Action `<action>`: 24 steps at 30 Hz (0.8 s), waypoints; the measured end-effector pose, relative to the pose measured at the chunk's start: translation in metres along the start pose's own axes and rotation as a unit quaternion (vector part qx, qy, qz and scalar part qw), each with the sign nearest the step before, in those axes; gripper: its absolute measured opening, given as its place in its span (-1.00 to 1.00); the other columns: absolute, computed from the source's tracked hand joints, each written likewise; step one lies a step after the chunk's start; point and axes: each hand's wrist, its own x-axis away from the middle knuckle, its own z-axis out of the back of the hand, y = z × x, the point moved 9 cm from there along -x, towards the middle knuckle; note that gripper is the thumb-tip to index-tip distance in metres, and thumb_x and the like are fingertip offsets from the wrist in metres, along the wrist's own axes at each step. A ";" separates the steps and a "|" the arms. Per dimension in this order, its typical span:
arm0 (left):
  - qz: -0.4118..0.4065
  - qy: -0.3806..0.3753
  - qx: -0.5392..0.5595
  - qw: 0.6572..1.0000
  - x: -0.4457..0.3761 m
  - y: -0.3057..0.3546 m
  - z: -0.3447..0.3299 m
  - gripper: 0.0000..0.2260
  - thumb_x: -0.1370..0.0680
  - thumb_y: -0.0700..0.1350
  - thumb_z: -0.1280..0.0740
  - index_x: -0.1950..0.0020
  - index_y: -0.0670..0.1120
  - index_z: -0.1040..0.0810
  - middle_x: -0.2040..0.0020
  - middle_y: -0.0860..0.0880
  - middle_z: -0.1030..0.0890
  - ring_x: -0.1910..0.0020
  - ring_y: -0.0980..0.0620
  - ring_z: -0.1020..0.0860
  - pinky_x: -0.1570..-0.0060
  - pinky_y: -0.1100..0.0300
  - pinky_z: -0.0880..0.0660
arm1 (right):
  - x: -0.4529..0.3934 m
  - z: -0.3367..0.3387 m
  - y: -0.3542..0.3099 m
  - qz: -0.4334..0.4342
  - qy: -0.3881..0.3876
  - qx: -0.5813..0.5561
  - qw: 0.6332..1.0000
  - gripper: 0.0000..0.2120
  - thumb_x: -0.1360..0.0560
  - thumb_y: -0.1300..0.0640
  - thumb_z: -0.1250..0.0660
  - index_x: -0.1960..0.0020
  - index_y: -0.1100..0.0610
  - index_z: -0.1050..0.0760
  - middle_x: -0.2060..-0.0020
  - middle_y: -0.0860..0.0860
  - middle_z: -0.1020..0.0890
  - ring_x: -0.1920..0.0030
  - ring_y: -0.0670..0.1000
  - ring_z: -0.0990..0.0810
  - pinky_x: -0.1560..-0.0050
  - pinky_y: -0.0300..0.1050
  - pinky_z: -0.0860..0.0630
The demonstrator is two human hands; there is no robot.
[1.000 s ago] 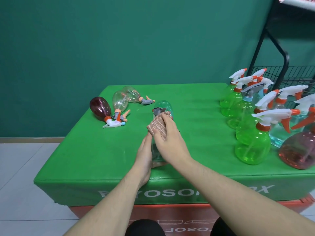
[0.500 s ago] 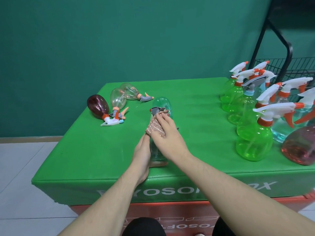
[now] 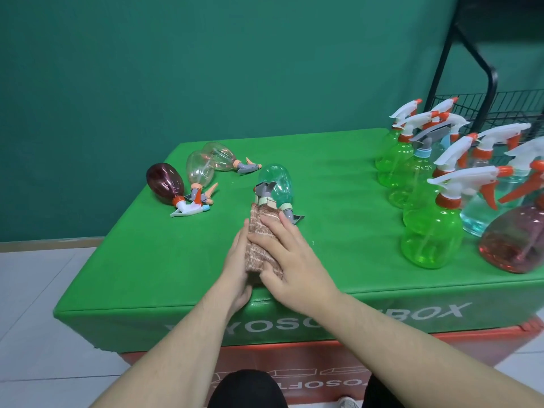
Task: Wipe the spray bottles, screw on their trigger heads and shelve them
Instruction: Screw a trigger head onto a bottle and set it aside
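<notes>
My right hand (image 3: 291, 260) holds a brown-pink cloth (image 3: 260, 245) wrapped over a spray bottle lying near the front edge of the green table (image 3: 338, 184). My left hand (image 3: 238, 269) cups the bottle and cloth from the left side. The bottle's body is hidden under the cloth and hands; only its grey trigger head (image 3: 263, 191) pokes out at the far end. Just behind it lies a teal bottle (image 3: 276, 181) with its neck towards me.
A dark red bottle (image 3: 164, 184) and two clear bottles (image 3: 200, 172) (image 3: 219, 156) lie at the far left with heads on. Several upright green, clear and pink bottles (image 3: 431, 231) crowd the right side. A black wire shelf (image 3: 488, 110) stands behind them.
My right hand has slid the cloth along the bottle towards me, from the trigger end to the body. The left hand stays at the bottle's side.
</notes>
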 end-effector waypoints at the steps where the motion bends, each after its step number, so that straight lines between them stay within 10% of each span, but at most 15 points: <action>1: -0.005 0.005 0.004 1.000 0.000 0.000 0.001 -0.47 -0.63 0.32 -0.21 -0.45 0.02 -0.51 -0.25 -0.16 -0.68 -0.23 -0.16 -0.66 -0.21 -0.11 -0.60 | 0.004 0.000 -0.002 0.017 0.004 0.008 1.000 -0.49 -0.48 0.08 -0.16 -0.41 0.04 -0.48 -0.55 0.01 -0.31 -0.62 0.10 -0.03 -0.57 0.19 -0.13; 6: -0.005 0.007 0.038 0.999 -0.003 -0.001 0.004 -0.47 -0.68 0.26 -0.16 -0.47 -0.08 -0.45 -0.28 -0.21 -0.66 -0.23 -0.19 -0.66 -0.01 0.01 -0.66 | 0.021 -0.004 -0.009 0.084 -0.006 0.051 0.995 -0.46 -0.43 0.21 -0.22 -0.41 0.05 -0.47 -0.52 0.03 -0.35 -0.62 0.13 -0.06 -0.52 0.28 -0.18; 11: 0.025 -0.012 0.066 0.997 -0.004 -0.008 0.004 -0.40 -0.64 0.26 -0.24 -0.51 -0.14 -0.42 -0.35 -0.29 -0.59 -0.33 -0.30 -0.58 -0.32 -0.23 -0.53 | 0.021 -0.001 -0.013 0.063 0.013 0.040 0.997 -0.56 -0.47 0.09 -0.26 -0.34 0.03 -0.53 -0.48 0.00 -0.40 -0.61 0.11 -0.10 -0.52 0.26 -0.19; 16: -0.007 -0.018 0.021 1.000 0.002 0.001 -0.001 -0.60 -0.72 0.10 -0.17 -0.39 -0.13 -0.55 -0.26 -0.21 -0.67 -0.24 -0.13 -0.65 -0.13 0.05 -0.64 | 0.003 -0.001 -0.011 0.041 0.041 0.082 0.995 -0.70 -0.65 0.02 -0.17 -0.28 0.04 -0.56 -0.39 0.01 -0.48 -0.56 0.14 -0.20 -0.53 0.20 -0.19; 24: -0.011 -0.033 0.022 0.999 0.013 0.011 -0.009 -0.64 -0.70 0.18 -0.12 -0.28 0.06 -0.61 -0.10 -0.03 -0.75 0.01 0.03 -0.73 0.09 -0.02 -0.63 | -0.040 0.001 0.005 -0.074 -0.007 0.010 0.997 -0.51 -0.64 0.04 -0.13 -0.56 0.06 -0.29 -0.56 0.00 -0.28 -0.57 0.02 -0.15 -0.59 0.02 -0.07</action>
